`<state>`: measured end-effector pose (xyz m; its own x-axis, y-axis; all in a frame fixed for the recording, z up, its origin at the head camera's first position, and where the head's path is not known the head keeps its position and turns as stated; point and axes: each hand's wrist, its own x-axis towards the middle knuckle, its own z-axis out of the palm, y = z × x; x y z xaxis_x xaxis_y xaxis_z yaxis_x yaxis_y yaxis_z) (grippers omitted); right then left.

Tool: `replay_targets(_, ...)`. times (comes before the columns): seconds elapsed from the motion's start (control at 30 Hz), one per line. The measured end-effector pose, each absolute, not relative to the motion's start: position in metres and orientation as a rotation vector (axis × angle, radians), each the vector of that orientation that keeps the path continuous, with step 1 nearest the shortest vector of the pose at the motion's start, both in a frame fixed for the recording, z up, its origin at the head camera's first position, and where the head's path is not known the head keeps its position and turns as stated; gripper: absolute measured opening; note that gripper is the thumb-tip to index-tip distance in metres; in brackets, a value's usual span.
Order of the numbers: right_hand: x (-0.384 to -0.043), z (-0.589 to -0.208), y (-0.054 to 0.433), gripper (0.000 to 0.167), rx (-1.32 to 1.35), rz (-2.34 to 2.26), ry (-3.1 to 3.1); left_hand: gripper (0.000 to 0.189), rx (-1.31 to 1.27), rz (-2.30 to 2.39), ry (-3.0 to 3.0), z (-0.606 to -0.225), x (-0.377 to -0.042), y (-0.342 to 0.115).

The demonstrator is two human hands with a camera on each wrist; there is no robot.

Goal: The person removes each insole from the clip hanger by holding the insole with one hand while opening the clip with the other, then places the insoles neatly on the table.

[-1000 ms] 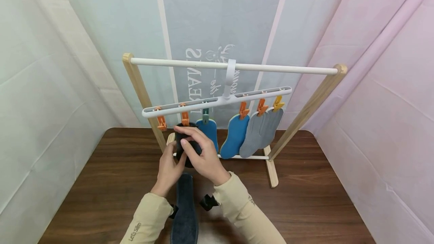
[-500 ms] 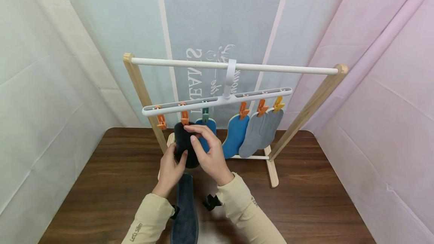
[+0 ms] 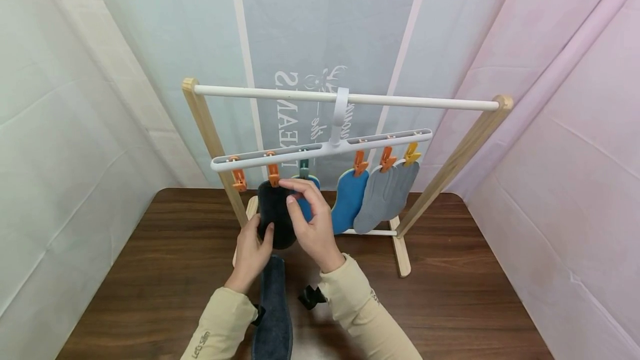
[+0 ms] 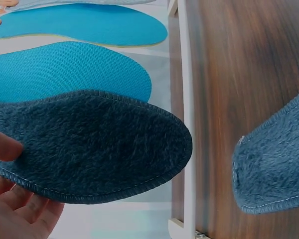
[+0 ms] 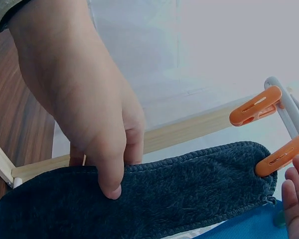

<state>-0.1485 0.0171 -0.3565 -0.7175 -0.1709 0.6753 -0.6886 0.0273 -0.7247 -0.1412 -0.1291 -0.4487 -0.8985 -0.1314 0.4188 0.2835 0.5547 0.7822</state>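
Note:
A dark fuzzy insole hangs by its top end from an orange clip on the white hanger. My left hand grips its side edge, thumb on the fuzzy face and fingers behind, as the left wrist view shows. Beside the clip are my right hand's fingertips, fairly straight, thumb apart from the index finger. Whether they touch the clip or insole, I cannot tell. In the right wrist view the clip bites the end of the insole. A second dark insole lies on the table below.
Blue insoles and grey insoles hang to the right from orange, green and yellow clips. At the hanger's left end dangles a bare orange clip. A wooden rack with a white bar carries the hanger.
My right hand has moved right, off the front of the dark insole, uncovering it. My left hand keeps its hold at nearly the same spot.

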Motion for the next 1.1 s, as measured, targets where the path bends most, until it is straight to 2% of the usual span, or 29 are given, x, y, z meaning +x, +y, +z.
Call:
replay_targets(0.3, -0.153, -0.353, 0.013, 0.028, 0.875, 1.751, -1.865, 0.017, -0.155, -1.288, -2.356, -0.451, -0.139, -0.13)
replay_targets(0.73, -0.16, -0.352, 0.003, 0.045, 0.845, 1.723, -1.992, 0.022, -0.108, -1.339, -2.377, -0.451, -0.135, -0.131)
replay_targets(1.1, -0.165, -0.351, -0.005, 0.048, 0.818, 1.687, -2.015, 0.021, -0.096, -1.333, -2.358, -0.452, -0.133, -0.133)
